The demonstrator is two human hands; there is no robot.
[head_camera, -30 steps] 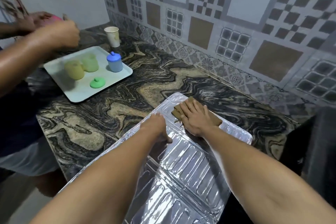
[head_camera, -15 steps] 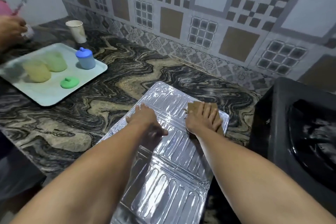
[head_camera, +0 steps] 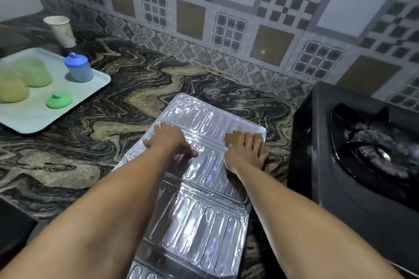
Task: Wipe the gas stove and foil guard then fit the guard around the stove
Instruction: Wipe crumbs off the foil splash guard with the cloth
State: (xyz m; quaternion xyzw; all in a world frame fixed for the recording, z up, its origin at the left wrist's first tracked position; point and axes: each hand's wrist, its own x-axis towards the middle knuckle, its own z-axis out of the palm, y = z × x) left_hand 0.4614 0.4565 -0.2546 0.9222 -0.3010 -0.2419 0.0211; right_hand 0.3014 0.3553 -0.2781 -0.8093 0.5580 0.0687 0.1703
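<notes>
Foil guard (head_camera: 199,215) is laid flat on the marble counter (head_camera: 113,115), just left of the black gas stove (head_camera: 353,156). It is pressed down by left hand (head_camera: 169,140), fingers flat. A brown cloth (head_camera: 235,138) is held against guard's far-right corner by right hand (head_camera: 246,154), fingers straight.

Two bare forearms reached in from the bottom of the frame, with no sleeves, watch, bracelet or rings to be seen. The left hand (head_camera: 169,140) and right hand (head_camera: 246,153) were ungloved, the nails short and plain. No other part of the body showed.
</notes>
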